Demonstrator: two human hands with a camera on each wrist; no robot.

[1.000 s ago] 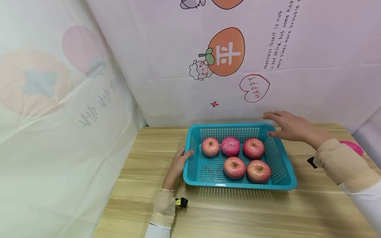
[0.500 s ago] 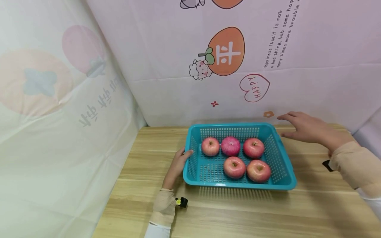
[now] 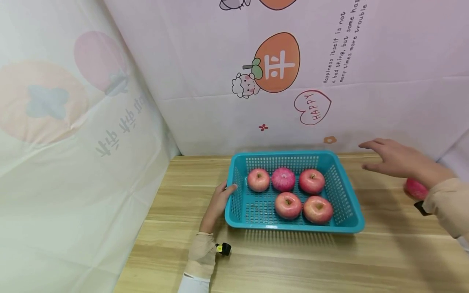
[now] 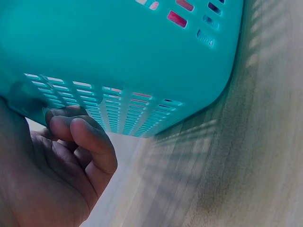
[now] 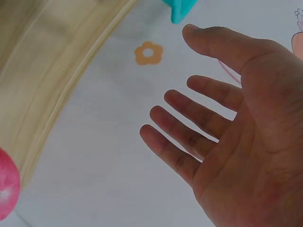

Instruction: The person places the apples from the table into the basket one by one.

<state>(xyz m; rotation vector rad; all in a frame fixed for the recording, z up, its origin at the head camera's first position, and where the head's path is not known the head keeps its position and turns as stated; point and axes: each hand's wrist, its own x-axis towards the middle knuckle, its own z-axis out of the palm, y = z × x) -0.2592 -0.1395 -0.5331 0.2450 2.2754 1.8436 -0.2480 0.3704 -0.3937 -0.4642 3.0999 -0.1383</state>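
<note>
A blue plastic basket (image 3: 293,228) with slotted walls stands on the wooden table. Inside it lie several red apples (image 3: 288,205) and a round magenta fruit (image 3: 283,179) with pale streaks. At the basket's left end, my left hand (image 3: 219,199) grips the rim, thumb over the top; the left wrist view has its fingers (image 4: 94,142) curled under the rim. To the right of the basket and apart from it, my right hand (image 3: 399,158) hovers above the table. The right wrist view shows that hand's palm bare and its fingers (image 5: 182,149) spread, holding nothing.
Beyond my right hand, a pink round object (image 3: 415,188) sits on the table, partly hidden by the forearm; the right wrist view catches its edge. A printed cloth (image 3: 205,126) hangs behind the table (image 3: 293,264), and another pale cloth (image 3: 73,195) is on the left.
My right hand has moved rightward, away from the basket's right end. My left hand, the basket and the fruit in it have stayed in place.
</note>
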